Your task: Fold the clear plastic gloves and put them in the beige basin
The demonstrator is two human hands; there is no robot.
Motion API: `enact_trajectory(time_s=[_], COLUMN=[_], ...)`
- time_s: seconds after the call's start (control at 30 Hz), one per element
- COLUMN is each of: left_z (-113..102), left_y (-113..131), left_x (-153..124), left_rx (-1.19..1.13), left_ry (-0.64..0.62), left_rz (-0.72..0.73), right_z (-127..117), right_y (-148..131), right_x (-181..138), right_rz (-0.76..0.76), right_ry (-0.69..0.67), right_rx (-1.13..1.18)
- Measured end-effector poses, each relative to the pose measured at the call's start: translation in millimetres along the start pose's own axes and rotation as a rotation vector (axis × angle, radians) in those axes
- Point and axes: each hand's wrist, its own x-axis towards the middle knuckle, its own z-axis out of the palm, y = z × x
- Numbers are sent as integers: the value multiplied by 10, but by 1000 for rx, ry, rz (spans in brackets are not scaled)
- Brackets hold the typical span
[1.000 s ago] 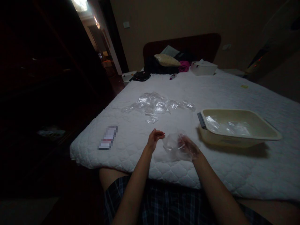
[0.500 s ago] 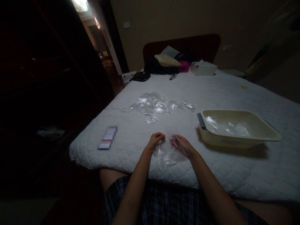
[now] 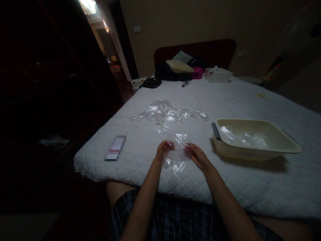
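Note:
Both my hands hold one clear plastic bag (image 3: 178, 151) just above the near edge of the white quilted bed (image 3: 155, 174). My left hand (image 3: 163, 150) pinches the bag's left side with curled fingers. My right hand (image 3: 197, 155) grips its right side. The bag hangs crumpled between them. Farther up the bed lies a loose pile of clear plastic bags (image 3: 168, 114). To my right stands a cream plastic basin (image 3: 253, 139) with more clear plastic inside.
A small flat packet (image 3: 115, 148) lies on the bed at the left. Clothes, a pillow and a white box (image 3: 217, 75) sit by the dark headboard. Dark furniture and an open doorway are to the left. My lap in checked shorts is below.
My left hand came over and took hold of the bag, which my right hand alone had been holding. Both hands now hold it slightly higher and spread between them.

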Motion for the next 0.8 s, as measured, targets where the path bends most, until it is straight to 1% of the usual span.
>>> enact_trajectory(time_s=[0.1,0.23,0.3,0.43,0.6,0.7,0.8], left_z=[-4,-24,-28,-3,34,33,33], left_y=[0,-26,-32,-24,-39,-50,-51], left_x=[14,14,4,-21,-28,-25,-28], left_rx=[60,314,370,336,250,233,228], left_ry=[-6,17,22,35,63,58,68], left_rz=[-46,-10,5,2,7,4,3], right_z=[-20,-43,-45,-43,-28,-7,1], right_y=[13,27,36,47,36,40,42], right_x=[11,28,32,31,40,88,165], right_rz=[-3,9,-11,-103,-191,-207,-262], right_ry=[14,44,59,107,215,288,366], right_rx=[12,9,7,-4,-37,-131,-271])
